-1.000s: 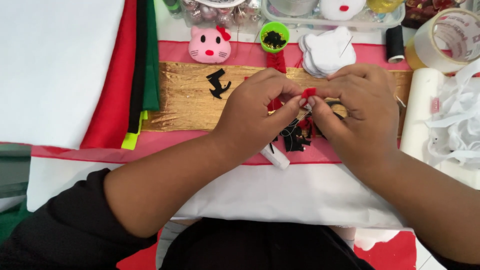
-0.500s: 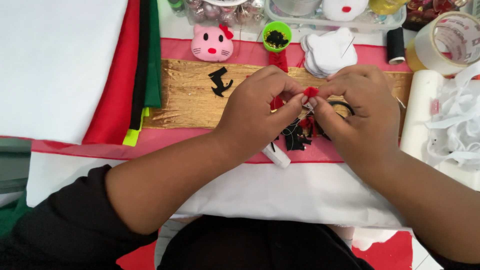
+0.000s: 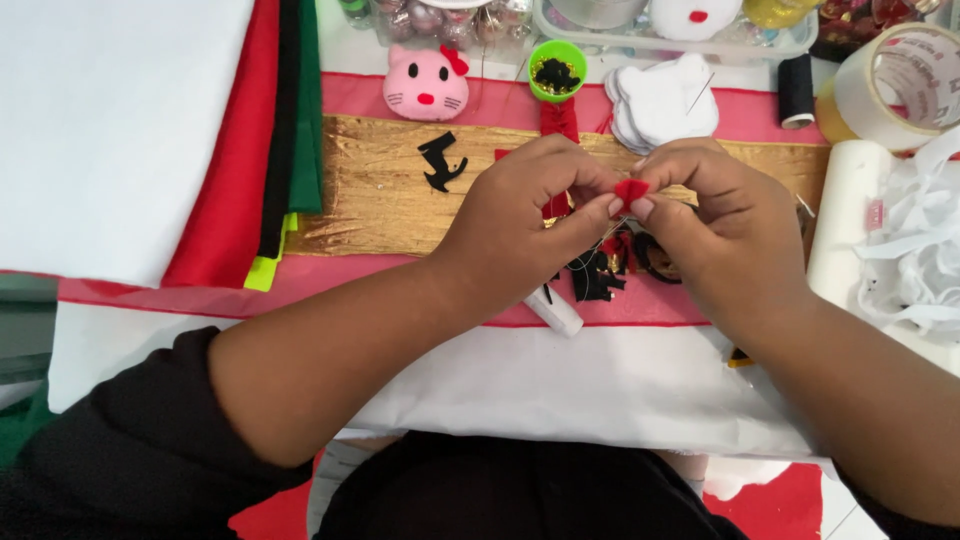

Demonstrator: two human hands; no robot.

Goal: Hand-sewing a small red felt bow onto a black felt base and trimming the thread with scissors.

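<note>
My left hand (image 3: 525,215) and my right hand (image 3: 715,215) meet over the gold fabric strip (image 3: 370,190), fingertips pinching one small red felt piece (image 3: 631,189) between them. Both hands are closed on it. Under the hands lie black felt scraps (image 3: 592,280) and red bits, partly hidden. A white tube-shaped stick (image 3: 555,310) pokes out below my left hand. A black felt cut-out (image 3: 441,162) lies on the gold strip to the left.
A pink cat-face plush (image 3: 426,83), a green cup of black beads (image 3: 556,72), stacked white felt shapes (image 3: 665,103), a black thread spool (image 3: 796,90) and a tape roll (image 3: 890,85) sit at the back. Folded red, black and green felt sheets (image 3: 285,130) lie left; white ribbon (image 3: 915,250) right.
The hands have shifted only slightly; the red felt piece stays pinched between the fingertips, now held a little higher above the scraps.
</note>
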